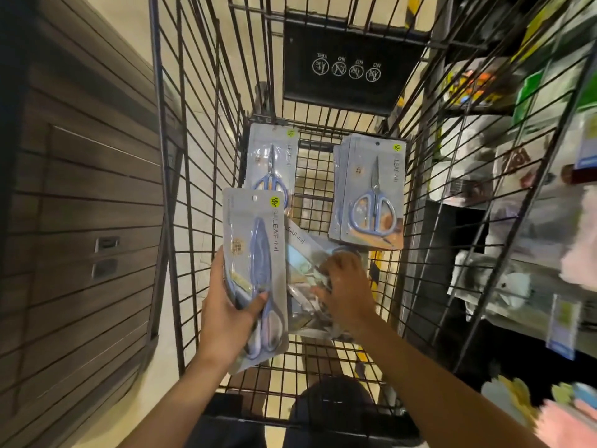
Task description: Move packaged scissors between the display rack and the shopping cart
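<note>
I look down into a black wire shopping cart (200, 176). My left hand (226, 315) grips the lower part of a pack of blue-handled scissors (258, 253), held upright above the cart's near left side. My right hand (345, 286) reaches into the cart and its curled fingers grasp another scissors pack (307, 250) lying on the cart floor. A stack of scissors packs (371, 195) leans at the right of the basket. One more pack (271, 160) leans at the far left.
A display rack (517, 195) with blurred packaged goods runs along the right, close to the cart's side. Dark slatted wall panelling (80, 189) stands on the left. The cart's folded child seat flap (349, 66) is at the far end.
</note>
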